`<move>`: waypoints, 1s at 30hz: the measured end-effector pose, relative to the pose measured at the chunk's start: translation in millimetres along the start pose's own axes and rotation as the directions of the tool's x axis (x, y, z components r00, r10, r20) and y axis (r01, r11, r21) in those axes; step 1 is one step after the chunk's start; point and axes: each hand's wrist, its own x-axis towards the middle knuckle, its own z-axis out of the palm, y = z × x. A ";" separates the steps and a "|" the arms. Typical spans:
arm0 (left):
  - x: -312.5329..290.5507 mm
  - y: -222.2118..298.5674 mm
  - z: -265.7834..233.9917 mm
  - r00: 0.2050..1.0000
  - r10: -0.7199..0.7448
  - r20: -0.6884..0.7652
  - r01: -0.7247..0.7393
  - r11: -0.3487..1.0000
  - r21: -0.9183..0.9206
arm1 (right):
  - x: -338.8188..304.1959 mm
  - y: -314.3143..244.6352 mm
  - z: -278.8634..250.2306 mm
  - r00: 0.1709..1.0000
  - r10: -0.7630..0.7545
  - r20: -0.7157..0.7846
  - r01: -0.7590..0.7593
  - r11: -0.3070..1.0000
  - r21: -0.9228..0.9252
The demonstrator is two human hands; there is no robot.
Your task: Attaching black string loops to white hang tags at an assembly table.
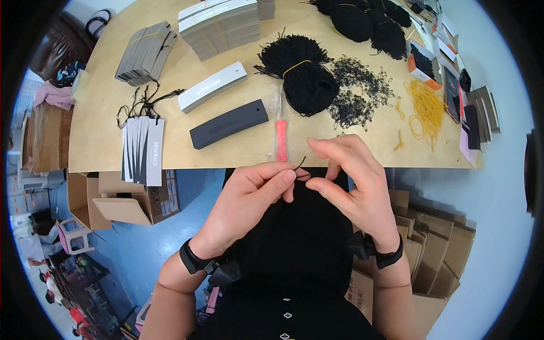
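Observation:
Just in front of the table's near edge, my left hand (245,195) pinches a thin black cord (302,163) between thumb and fingers. A short end and a small curve of the cord stick out past the fingertips. My right hand (360,184) hovers beside it, thumb and fingers apart, with nothing visible in its grasp. Behind them lies a tool with a red handle (281,139) and thin shaft. Farther back is a bundle of black cords (310,93) tied by a yellow band. To its right spreads a pile of small dark metal pins (354,105).
White tags (212,86) and dark tags (229,123) lie stacked left of the tool. Corded tags (143,150) overhang the table's front edge. Banded tag stacks (146,52) stand at the back left. Yellow rubber bands (428,107) lie right; cartons (133,198) stand below.

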 end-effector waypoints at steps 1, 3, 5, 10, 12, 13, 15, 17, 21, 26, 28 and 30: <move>-1.7 0.8 0.8 1.000 0.005 0.020 -0.006 1.000 0.028 | 1.2 1.5 -1.9 0.997 0.021 0.071 -0.024 0.999 0.034; -5.5 1.4 1.0 1.000 -0.013 0.020 0.012 0.998 0.064 | 1.1 8.4 -4.1 0.989 0.041 0.144 -0.051 0.996 0.067; -7.3 2.4 2.7 0.999 -0.032 0.025 0.029 0.994 0.101 | -2.4 19.6 -3.0 0.986 -0.076 0.148 0.060 0.992 0.110; -6.6 -4.6 5.4 0.999 -0.020 -0.032 0.019 0.999 -0.031 | -11.1 9.6 1.1 0.982 0.102 0.162 -0.127 0.980 0.152; -6.4 -8.2 5.7 0.999 -0.019 -0.041 0.019 1.000 -0.006 | -13.4 9.1 3.1 0.980 0.118 0.162 -0.141 0.981 0.136; -6.2 -9.7 5.9 0.998 -0.018 -0.052 0.019 1.000 0.019 | -14.7 9.5 4.4 0.982 0.113 0.152 -0.133 0.983 0.125; -5.6 -11.7 6.7 0.999 -0.021 -0.043 0.022 1.000 0.021 | -17.5 11.9 5.2 0.984 0.110 0.140 -0.126 0.986 0.113; -4.2 -14.2 6.4 0.999 -0.025 -0.038 0.026 0.999 0.025 | -19.5 14.8 6.3 0.994 0.055 0.094 -0.064 0.993 0.098; -2.8 -14.5 6.4 0.998 0.070 -0.004 -0.068 0.985 0.159 | -19.7 13.9 3.0 0.995 0.069 0.077 -0.076 0.993 0.092; -1.7 -15.1 6.6 0.994 0.107 -0.011 -0.103 0.976 0.194 | -15.6 15.2 -10.0 0.997 0.056 -0.048 -0.061 0.991 -0.119; -1.7 -14.5 4.9 0.988 0.146 -0.056 -0.125 0.951 0.281 | -14.9 27.7 -14.4 0.982 0.067 -0.174 -0.120 0.940 -0.320; 0.1 -12.5 4.9 0.986 0.154 -0.066 -0.128 0.947 0.293 | -13.6 38.1 -20.3 0.981 0.099 -0.170 -0.159 0.905 -0.394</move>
